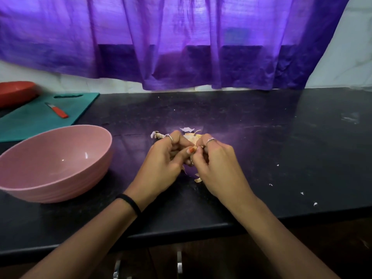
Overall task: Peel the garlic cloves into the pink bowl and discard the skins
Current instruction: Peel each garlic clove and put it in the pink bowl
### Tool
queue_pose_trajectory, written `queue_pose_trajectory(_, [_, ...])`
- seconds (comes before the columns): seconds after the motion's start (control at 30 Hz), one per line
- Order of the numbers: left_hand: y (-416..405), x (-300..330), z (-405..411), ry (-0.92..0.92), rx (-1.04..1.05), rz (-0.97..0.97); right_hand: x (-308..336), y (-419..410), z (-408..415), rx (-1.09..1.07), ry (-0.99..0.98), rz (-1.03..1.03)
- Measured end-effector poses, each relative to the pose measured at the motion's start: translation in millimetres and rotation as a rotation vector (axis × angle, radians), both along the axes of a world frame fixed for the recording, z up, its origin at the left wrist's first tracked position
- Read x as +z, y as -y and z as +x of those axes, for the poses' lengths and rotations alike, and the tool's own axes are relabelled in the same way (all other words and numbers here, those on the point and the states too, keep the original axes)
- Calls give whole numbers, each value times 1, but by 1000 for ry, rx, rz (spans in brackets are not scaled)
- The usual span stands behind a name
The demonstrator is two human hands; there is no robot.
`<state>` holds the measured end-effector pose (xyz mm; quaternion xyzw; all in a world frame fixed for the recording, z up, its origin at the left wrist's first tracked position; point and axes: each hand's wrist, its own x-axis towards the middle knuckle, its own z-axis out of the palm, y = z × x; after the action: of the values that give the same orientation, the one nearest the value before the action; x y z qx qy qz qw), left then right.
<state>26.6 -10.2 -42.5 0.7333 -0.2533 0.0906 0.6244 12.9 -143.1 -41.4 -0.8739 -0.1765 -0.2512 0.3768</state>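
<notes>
My left hand (167, 158) and my right hand (215, 166) meet over the middle of the black counter, fingers curled around a garlic clove (190, 138) that is mostly hidden between them. Only a pale yellowish part of it shows above the fingertips. Loose garlic skins (186, 129) lie just beyond the hands, and more skin scraps (197, 179) lie under them. The pink bowl (60, 184) stands to the left of my left hand, and its inside looks empty.
A teal cutting board (30, 121) with a small red-handled knife (58, 111) lies at the back left, beside a red bowl (16, 91). A purple curtain (181, 47) hangs behind the counter (281, 148). Small white skin flecks (315, 203) dot the counter's right side.
</notes>
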Motion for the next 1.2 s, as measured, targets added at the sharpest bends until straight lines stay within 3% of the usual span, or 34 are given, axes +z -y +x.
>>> queue_pose_trajectory(0.6, [-1, 4, -3, -61, -83, -85, 9, 3, -6, 133, -55, 154])
queue_pose_trajectory(1.0, [0, 7, -6, -72, -99, -90, 8, 4, -4, 70, -53, 195])
queue_pose_trajectory(1.2, [-1, 7, -4, -182, -116, -183, 6, 5, 0, 96, -149, 327])
